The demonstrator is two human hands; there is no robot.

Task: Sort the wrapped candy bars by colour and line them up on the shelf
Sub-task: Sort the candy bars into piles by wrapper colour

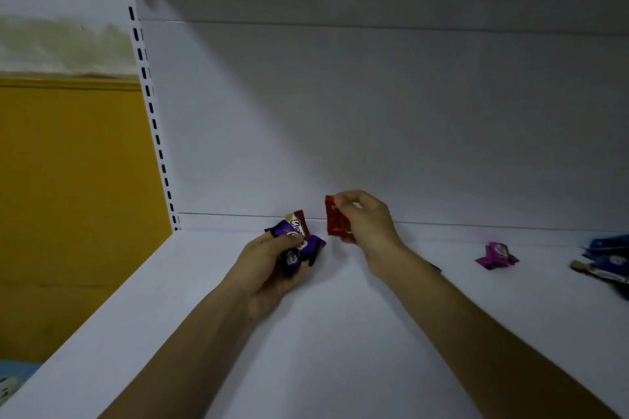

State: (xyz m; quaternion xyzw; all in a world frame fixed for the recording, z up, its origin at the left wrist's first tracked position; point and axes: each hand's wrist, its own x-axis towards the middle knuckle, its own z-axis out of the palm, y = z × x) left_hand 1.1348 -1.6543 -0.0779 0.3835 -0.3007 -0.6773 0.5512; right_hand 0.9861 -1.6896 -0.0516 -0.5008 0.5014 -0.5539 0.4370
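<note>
My left hand (pixel 272 265) grips a bunch of wrapped candy bars above the white shelf (pixel 340 333): purple ones (pixel 311 247) and a brown-and-cream one (pixel 297 224) that sticks up at the top. My right hand (pixel 366 221) pinches a red candy bar (pixel 335 216) upright, close to the shelf's back wall and just right of the bunch. A magenta candy (pixel 496 256) lies alone on the shelf further right. Blue-wrapped bars (pixel 607 257) lie at the right edge of the view.
A slotted white upright (pixel 149 105) marks the shelf's left end, with a yellow wall (pixel 68 197) beyond it. The white back panel (pixel 374 119) rises behind the hands. Another shelf overhangs at the top.
</note>
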